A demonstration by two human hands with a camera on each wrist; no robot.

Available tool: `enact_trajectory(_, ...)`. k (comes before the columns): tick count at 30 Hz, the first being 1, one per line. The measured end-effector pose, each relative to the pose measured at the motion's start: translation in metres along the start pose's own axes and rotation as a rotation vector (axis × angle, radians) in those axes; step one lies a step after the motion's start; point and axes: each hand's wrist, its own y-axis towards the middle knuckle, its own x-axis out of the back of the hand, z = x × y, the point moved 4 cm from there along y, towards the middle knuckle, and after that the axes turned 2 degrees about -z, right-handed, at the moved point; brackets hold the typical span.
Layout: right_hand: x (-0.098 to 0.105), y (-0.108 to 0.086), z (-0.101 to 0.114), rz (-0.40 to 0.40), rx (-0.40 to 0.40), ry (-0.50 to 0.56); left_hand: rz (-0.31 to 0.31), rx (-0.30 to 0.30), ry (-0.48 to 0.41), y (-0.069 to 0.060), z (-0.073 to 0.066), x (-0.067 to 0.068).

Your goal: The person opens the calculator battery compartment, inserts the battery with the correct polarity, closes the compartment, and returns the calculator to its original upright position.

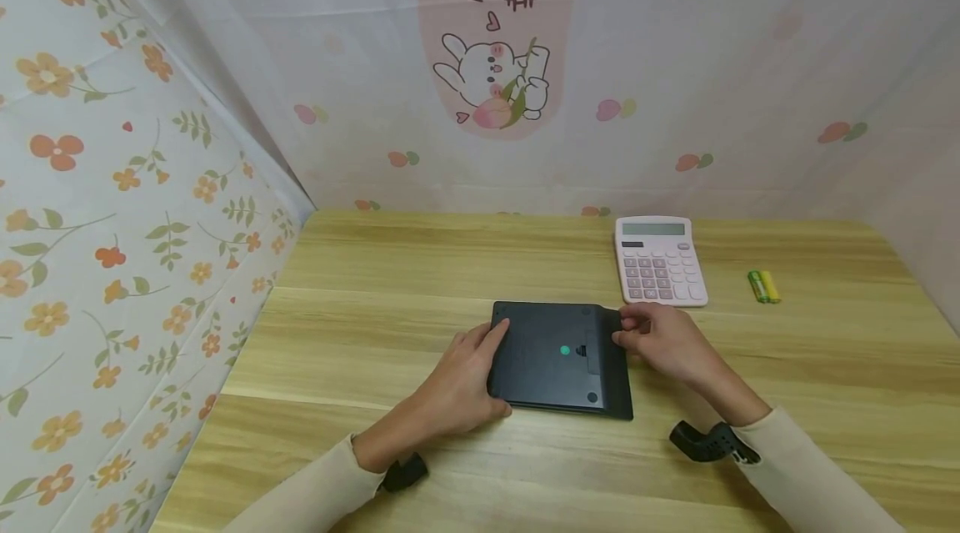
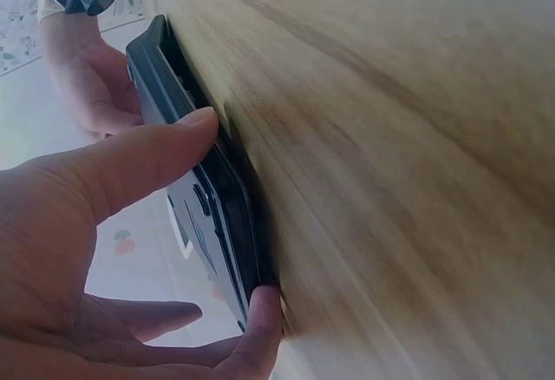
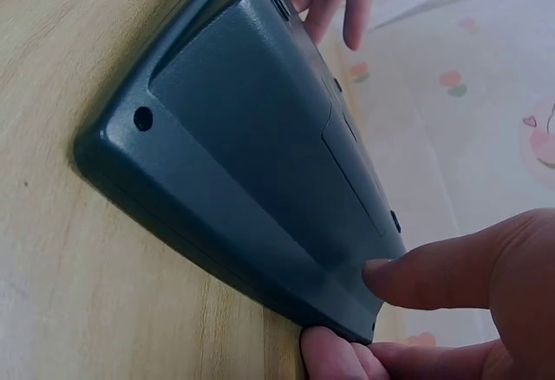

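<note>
A black calculator (image 1: 536, 362) lies face down on the wooden table, its back with a battery cover (image 1: 593, 343), a small green sticker and round feet turned up. My left hand (image 1: 459, 391) grips its left end, thumb (image 2: 178, 141) on the near edge and a finger (image 2: 264, 311) at the left side. At the far right corner my right hand (image 1: 666, 343) pinches the raised end, thumb (image 3: 416, 276) on the back and fingers under the rim. The calculator's keys and screen are hidden beneath it.
Behind the right hand lies a pink calculator (image 1: 660, 262), face up. Two green and yellow batteries (image 1: 764, 287) lie side by side farther right. Printed cloth (image 1: 360, 82) hangs along the table's back edge and left side.
</note>
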Motion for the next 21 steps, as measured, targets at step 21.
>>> enact_trajectory(21,0.008,-0.006,-0.002,-0.141,0.170,-0.018,0.024,-0.009,-0.078,0.013,0.010,0.009)
